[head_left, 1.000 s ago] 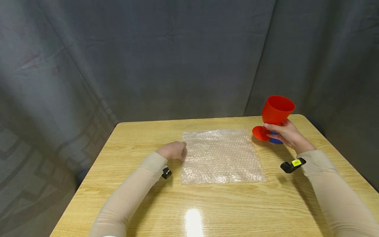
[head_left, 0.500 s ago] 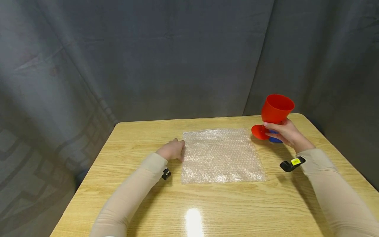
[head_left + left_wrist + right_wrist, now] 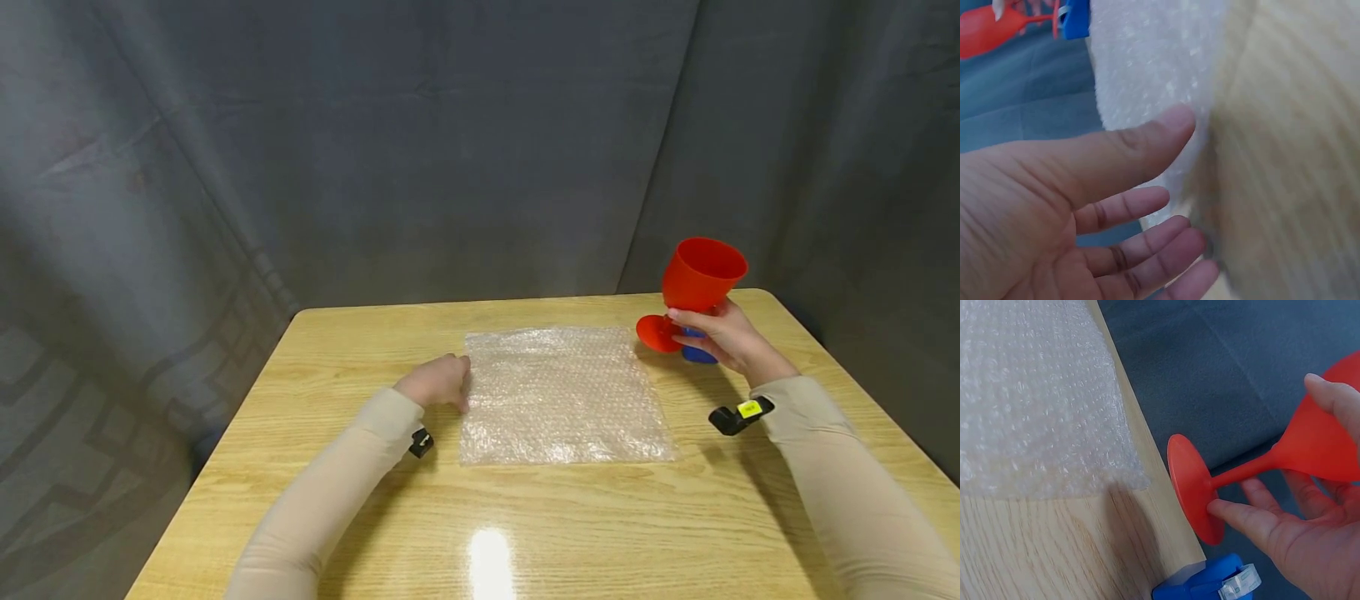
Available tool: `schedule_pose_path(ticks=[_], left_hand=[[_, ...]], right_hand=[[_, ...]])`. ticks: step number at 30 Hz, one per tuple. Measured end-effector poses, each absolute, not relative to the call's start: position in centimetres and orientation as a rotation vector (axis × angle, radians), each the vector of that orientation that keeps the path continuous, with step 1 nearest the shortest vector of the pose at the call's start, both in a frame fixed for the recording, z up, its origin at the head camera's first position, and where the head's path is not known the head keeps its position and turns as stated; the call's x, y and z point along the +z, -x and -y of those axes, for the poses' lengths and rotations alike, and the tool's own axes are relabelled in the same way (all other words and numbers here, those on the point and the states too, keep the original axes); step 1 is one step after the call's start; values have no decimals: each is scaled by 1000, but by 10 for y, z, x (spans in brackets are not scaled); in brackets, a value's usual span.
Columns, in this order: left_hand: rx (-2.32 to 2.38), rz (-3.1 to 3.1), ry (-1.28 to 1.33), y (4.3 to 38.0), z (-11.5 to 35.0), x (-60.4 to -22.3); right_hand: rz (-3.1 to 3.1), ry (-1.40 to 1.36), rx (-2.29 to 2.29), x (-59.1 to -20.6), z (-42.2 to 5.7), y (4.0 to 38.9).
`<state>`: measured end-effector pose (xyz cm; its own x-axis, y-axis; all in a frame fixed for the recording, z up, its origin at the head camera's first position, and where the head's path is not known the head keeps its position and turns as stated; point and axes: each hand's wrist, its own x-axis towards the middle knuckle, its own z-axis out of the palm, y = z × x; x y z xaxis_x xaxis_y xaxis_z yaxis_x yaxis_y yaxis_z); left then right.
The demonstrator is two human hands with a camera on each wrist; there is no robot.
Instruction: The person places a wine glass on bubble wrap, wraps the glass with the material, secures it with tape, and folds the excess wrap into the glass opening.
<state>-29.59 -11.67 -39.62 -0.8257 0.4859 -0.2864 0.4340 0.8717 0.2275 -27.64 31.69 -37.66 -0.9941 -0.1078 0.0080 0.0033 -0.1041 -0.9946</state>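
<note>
Goblet [image 3: 692,288], red and tilted, stays clamped in my right hand [image 3: 733,340] beside the right edge of the bubble wrap [image 3: 566,396], barely shifted this past second, so work seems paused, while my left hand [image 3: 437,382] has thumb and fingers apart by the wrap's left edge.

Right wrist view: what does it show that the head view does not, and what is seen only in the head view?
Only the right wrist view shows the shiny strip on the blue object. Only the head view shows the left hand and the beige sleeves. Both show the right hand holding the red goblet, the bubble wrap, the wooden table and the dark curtain.
</note>
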Motion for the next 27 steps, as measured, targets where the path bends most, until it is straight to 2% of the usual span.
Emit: schedule_pose_path(ticks=[27], left_hand=[[249, -2697, -691, 302, 123, -402]], right_hand=[[-2008, 116, -2324, -375, -307, 266]])
